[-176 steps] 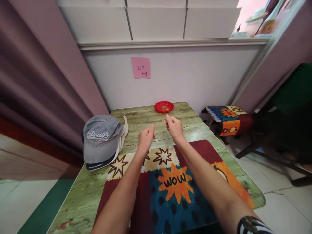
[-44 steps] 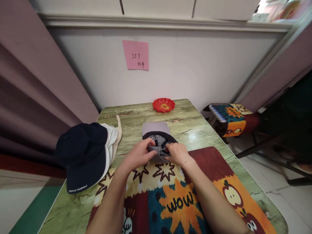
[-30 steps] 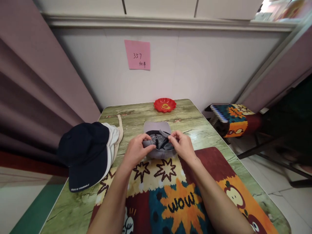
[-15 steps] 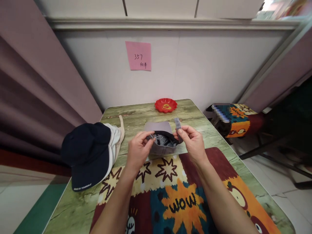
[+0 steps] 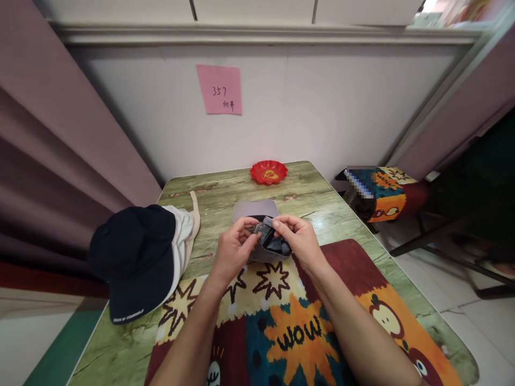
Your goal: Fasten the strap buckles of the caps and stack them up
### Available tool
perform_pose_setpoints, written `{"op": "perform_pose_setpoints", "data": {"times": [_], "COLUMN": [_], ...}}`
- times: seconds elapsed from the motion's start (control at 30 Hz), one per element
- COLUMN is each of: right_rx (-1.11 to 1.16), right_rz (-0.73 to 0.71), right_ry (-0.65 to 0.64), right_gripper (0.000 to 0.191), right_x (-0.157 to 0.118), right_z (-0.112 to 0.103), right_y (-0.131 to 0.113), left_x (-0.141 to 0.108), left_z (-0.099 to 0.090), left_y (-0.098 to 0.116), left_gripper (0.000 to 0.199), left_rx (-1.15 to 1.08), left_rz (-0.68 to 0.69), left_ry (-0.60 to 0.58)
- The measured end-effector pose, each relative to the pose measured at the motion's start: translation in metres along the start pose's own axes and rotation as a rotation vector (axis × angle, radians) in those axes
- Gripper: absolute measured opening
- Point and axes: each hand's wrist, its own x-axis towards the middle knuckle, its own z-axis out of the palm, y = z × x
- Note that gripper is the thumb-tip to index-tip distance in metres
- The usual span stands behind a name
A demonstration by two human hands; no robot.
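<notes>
Pinching the rear strap of an upturned grey fabric cap [image 5: 257, 212], the left hand [image 5: 233, 249] and right hand [image 5: 300, 241] meet over its opening — strap ends together, seemingly not yet fastened. It rests on a green wood-grain table [image 5: 225, 195] beside a navy cap [image 5: 134, 254]; pink note [image 5: 219, 89] on the wall.

Both forearms are showing bare up to the frame's lower edge, with no sleeves reaching into view. Left hand [image 5: 233, 251] and right hand [image 5: 300, 244] are wearing no gloves, rings or watch.
</notes>
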Motion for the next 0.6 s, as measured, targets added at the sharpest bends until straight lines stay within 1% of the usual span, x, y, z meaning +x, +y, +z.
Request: {"op": "perform_pose_setpoints", "data": {"times": [0.07,0.13,0.23,0.3,0.33,0.43,0.6], "right_rx": [0.004,0.002,-0.014,-0.019,-0.019,-0.023,-0.019], "right_rz": [-0.001,-0.009,-0.007,0.005,0.012,0.028,0.056], "right_ry": [-0.011,-0.051,-0.127,-0.147,-0.147,-0.121,-0.111], "right_gripper": [0.026,0.024,0.023,0.023,0.024,0.024,0.024], "right_x": [0.000,0.000,-0.001,-0.001,-0.001,-0.001,-0.001], "right_z": [-0.003,-0.004,-0.003,-0.001,0.000,0.002,0.004], "right_y": [-0.002,-0.004,-0.003,-0.001,0.000,0.002,0.003], "left_x": [0.000,0.000,0.000,0.000,0.000,-0.001,-0.001], "left_z": [-0.002,-0.002,0.000,0.001,0.002,0.002,0.004], "left_y": [0.003,0.007,0.011,0.013,0.013,0.012,0.007], "left_gripper": [0.023,0.021,0.015,0.014,0.015,0.017,0.020], "left_rx": [0.030,0.064,0.141,0.178,0.181,0.134,0.010], "left_rz": [0.009,0.034,0.134,0.191,0.197,0.143,0.049], "left_ry": [0.011,0.038,0.134,0.194,0.211,0.218,0.143]}}
